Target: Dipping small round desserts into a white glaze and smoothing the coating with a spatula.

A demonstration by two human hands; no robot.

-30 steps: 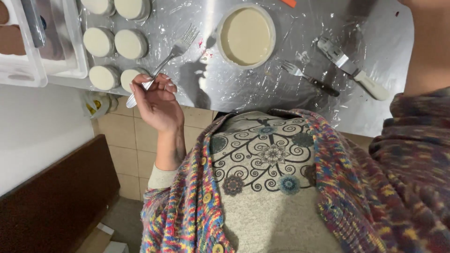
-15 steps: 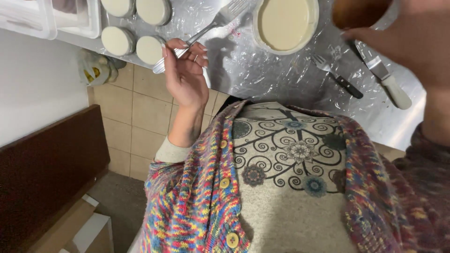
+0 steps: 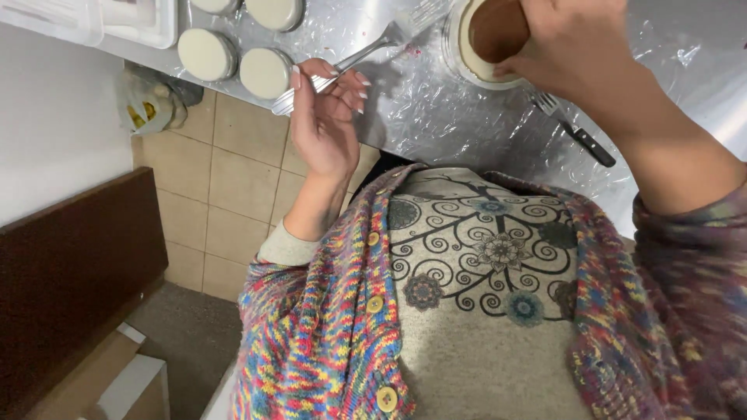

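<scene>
Crinkled, shiny foil or plastic film covers the metal counter (image 3: 436, 117), catching the light in small creases. At the far left of it sits a white plastic tray (image 3: 117, 19) with rounded edges. Just beside the tray lie pale, cream-coloured round discs (image 3: 206, 53), flat-topped and smooth; two show whole near the counter's edge and two more are cut off by the top of the view.

My left hand (image 3: 323, 124) is curled loosely around the handle of a silver fork (image 3: 354, 58), fingertips pinching the slim metal stem near its end, so the fork lies slanting across the film with its tines pointing up and to the right toward the bowl. The nails on that hand are pale and glossy.

Further right, my right hand (image 3: 576, 47) is closed around a brown round piece (image 3: 498, 31), smooth and matte, holding it over a round bowl (image 3: 467, 66) of cream-coloured filling. The piece hides most of the bowl's inside; I cannot tell whether it touches the cream.

Just right of the bowl, a second fork with a dark handle (image 3: 580, 132) lies flat on the film, partly under my wrist.
</scene>
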